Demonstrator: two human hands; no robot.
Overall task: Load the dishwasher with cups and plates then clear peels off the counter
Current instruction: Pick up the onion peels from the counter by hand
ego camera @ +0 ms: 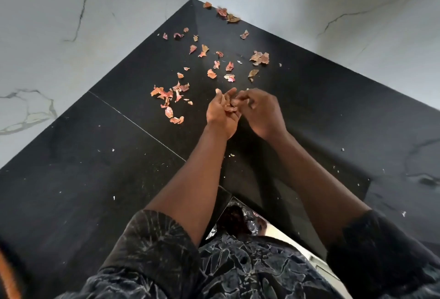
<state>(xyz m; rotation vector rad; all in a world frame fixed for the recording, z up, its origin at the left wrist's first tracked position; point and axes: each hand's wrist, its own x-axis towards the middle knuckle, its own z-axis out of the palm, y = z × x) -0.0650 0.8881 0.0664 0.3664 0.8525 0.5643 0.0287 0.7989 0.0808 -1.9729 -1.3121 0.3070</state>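
- The black stone kitchen counter (114,179) runs into a corner between two white marble-veined wall panels (71,12).
- Dry, papery reddish-orange peels (204,60) lie scattered over the counter from the corner towards the person. One loose heap (169,101) is just left of the hands, and a few pieces (226,14) lie against the right-hand wall near the corner.
- The left hand (220,115) is held above the counter, palm up and loosely cupped with the fingers nearly straight. It carries a small pile of gathered peels (230,108) in its palm.
- The right hand (260,113) is just beside it, back upward, with its fingers curled and the tips bunched onto the pile. It seems to pinch a piece there, though motion blur leaves this uncertain.
- Both bare forearms reach forward from the short sleeves of a dark shirt with a pale leaf pattern (238,270).
- Tiny pale crumbs (113,149) dot the counter nearer the person.
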